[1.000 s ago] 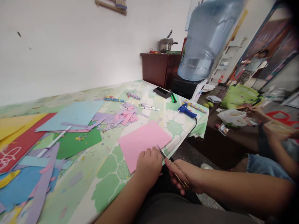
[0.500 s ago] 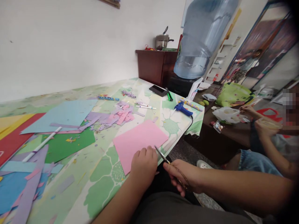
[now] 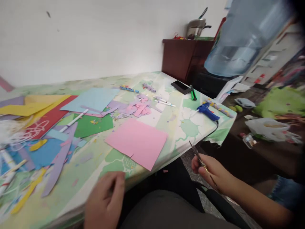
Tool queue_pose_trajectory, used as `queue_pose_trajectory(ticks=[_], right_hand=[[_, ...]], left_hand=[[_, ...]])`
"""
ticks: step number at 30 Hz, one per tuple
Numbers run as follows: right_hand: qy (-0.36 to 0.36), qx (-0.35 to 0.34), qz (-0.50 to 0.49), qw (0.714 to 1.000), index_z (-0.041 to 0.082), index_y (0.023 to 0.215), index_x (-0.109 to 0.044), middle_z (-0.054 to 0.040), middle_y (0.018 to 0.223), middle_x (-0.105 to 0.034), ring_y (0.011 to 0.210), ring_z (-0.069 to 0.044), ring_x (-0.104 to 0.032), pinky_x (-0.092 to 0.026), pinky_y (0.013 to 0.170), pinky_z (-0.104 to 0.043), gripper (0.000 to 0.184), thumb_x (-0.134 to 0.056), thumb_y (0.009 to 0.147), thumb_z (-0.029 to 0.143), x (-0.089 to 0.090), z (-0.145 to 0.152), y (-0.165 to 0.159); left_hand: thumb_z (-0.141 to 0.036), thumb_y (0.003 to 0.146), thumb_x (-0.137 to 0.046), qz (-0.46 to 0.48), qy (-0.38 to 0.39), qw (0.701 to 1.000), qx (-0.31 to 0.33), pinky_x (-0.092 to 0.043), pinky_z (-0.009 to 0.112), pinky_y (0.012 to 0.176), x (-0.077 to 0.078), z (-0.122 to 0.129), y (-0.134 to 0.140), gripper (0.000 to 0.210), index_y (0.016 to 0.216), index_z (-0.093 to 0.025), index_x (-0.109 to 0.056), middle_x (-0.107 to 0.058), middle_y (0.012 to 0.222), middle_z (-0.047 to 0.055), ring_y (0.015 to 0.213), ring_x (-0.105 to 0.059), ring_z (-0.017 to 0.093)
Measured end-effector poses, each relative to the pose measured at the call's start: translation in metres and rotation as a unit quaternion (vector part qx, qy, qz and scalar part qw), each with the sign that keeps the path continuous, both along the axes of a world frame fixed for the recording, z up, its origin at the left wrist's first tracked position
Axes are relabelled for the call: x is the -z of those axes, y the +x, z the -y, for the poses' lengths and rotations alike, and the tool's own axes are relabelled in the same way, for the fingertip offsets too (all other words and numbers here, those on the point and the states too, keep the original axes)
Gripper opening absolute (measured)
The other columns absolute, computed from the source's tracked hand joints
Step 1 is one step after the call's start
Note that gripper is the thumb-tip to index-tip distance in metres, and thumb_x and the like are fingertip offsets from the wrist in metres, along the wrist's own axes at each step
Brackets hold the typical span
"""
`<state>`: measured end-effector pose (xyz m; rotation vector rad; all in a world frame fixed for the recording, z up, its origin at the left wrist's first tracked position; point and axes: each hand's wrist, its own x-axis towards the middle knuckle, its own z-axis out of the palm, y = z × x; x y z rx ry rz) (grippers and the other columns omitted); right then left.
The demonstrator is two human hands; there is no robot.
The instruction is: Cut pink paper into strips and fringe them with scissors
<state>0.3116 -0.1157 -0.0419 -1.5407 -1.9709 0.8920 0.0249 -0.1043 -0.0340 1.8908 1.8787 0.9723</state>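
The table (image 3: 100, 160) wears a green-and-white patterned cloth (image 3: 188, 127). Near its front edge lies 1 pink sheet (image 3: 138, 140), slit at the near side. Pink and purple scraps (image 3: 142, 109) lie behind it, beside 2 white pens (image 3: 165, 102). Toward the right corner rest 1 blue glue gun (image 3: 207, 112), 1 black phone (image 3: 181, 86) and 1 green cutter (image 3: 193, 94); at left, 1 green sheet (image 3: 102, 127).

A passage over the bare green-and-white patterned tablecloth (image 3: 175, 127) is left between the flat pink paper sheet (image 3: 139, 141) and the blue plastic glue gun (image 3: 206, 111). Beyond the sheet, low movement is obstructed by heaped pink and purple paper scraps (image 3: 143, 109) and slim white pens (image 3: 165, 103), and near the right edge by the gun's thin black cord (image 3: 216, 128).
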Motion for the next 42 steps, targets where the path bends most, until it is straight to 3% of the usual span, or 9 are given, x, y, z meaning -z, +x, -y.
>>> queue_pose_trajectory(ticks=[1,3,5,8,17,23,28,36,42], right_hand=[[-0.033,-0.024,-0.027,0.999,0.016,0.067,-0.041,-0.0017,0.060,-0.044,0.053,-0.011,-0.042,-0.034,0.049,-0.024,0.042,-0.024,0.074,0.054,0.005,-0.001,-0.004],[-0.119,-0.066,-0.085,0.987,0.015,0.068,-0.040,-0.0021,0.059,-0.045,0.050,-0.010,-0.045,-0.035,0.045,-0.022,0.044,-0.017,0.077,0.052,0.013,-0.001,-0.012],[-0.183,-0.112,-0.104,0.971,0.014,0.069,-0.040,-0.0018,0.058,-0.045,0.049,-0.009,-0.046,-0.035,0.043,-0.020,0.044,-0.015,0.078,0.049,0.016,0.000,-0.021],[-0.194,-0.174,-0.081,0.962,0.014,0.067,-0.041,-0.0015,0.059,-0.045,0.050,-0.008,-0.046,-0.035,0.043,-0.019,0.044,-0.022,0.076,0.052,0.013,0.003,-0.033],[-0.375,-0.103,-0.114,0.914,0.016,0.058,-0.035,0.0021,0.050,-0.041,0.036,-0.004,-0.038,-0.033,0.034,-0.017,0.058,-0.017,0.059,0.071,0.017,0.003,-0.066],[-0.405,-0.095,-0.095,0.904,0.016,0.054,-0.035,0.0039,0.046,-0.039,0.032,-0.003,-0.035,-0.030,0.031,-0.016,0.061,-0.018,0.053,0.074,0.016,0.006,-0.079],[-0.411,-0.085,-0.093,0.903,0.016,0.054,-0.034,0.0040,0.046,-0.038,0.033,-0.003,-0.034,-0.029,0.031,-0.016,0.060,-0.018,0.054,0.074,0.013,0.014,-0.081],[-0.420,-0.049,-0.137,0.896,0.015,0.054,-0.036,0.0049,0.043,-0.038,0.031,-0.003,-0.035,-0.031,0.029,-0.016,0.054,-0.023,0.063,0.066,0.018,0.015,-0.105],[-0.433,-0.022,-0.186,0.881,0.015,0.056,-0.038,0.0054,0.042,-0.039,0.030,-0.003,-0.036,-0.032,0.028,-0.016,0.049,-0.029,0.067,0.062,0.023,0.015,-0.116]], left_hand=[[-0.037,0.071,-0.040,0.118,-0.143,0.982,0.026,-0.039,0.026,0.051,0.002,0.008,0.010,0.027,0.066,-0.017,-0.056,-0.054,0.059,0.003,0.056,-0.050,0.015],[-0.044,0.070,-0.037,0.344,-0.360,0.866,0.040,-0.033,0.022,0.039,0.009,0.014,0.032,0.035,0.064,-0.015,-0.054,-0.049,0.052,0.001,0.045,-0.045,0.011],[-0.047,0.068,-0.040,0.494,-0.419,0.762,0.010,-0.033,0.021,0.038,0.016,0.011,0.051,0.036,0.072,-0.014,-0.053,-0.049,0.058,0.000,0.045,-0.044,0.009],[-0.044,0.067,-0.044,0.578,-0.401,0.710,-0.038,-0.033,0.020,0.039,0.023,0.000,0.063,0.033,0.073,-0.012,-0.052,-0.048,0.057,0.000,0.045,-0.044,0.007],[-0.039,0.071,-0.043,0.585,-0.312,0.748,-0.002,-0.020,0.017,0.031,0.028,0.004,0.057,0.028,0.055,-0.015,-0.044,-0.032,0.037,-0.008,0.031,-0.024,0.003],[-0.032,0.070,-0.043,0.557,-0.283,0.781,-0.010,-0.020,0.016,0.031,0.031,0.005,0.054,0.023,0.055,-0.016,-0.043,-0.031,0.038,-0.008,0.031,-0.023,0.002],[-0.028,0.070,-0.043,0.574,-0.253,0.778,-0.026,-0.019,0.017,0.032,0.032,0.010,0.050,0.021,0.052,-0.016,-0.039,-0.030,0.038,-0.008,0.032,-0.022,0.002],[-0.020,0.066,-0.039,0.548,-0.343,0.762,0.018,-0.008,0.017,0.032,0.041,0.017,0.044,0.018,0.049,-0.017,-0.034,-0.022,0.034,-0.010,0.029,-0.014,0.002],[-0.021,0.065,-0.040,0.554,-0.346,0.757,0.033,-0.008,0.018,0.032,0.037,0.018,0.041,0.018,0.048,-0.018,-0.034,-0.022,0.035,-0.010,0.030,-0.014,0.002]])
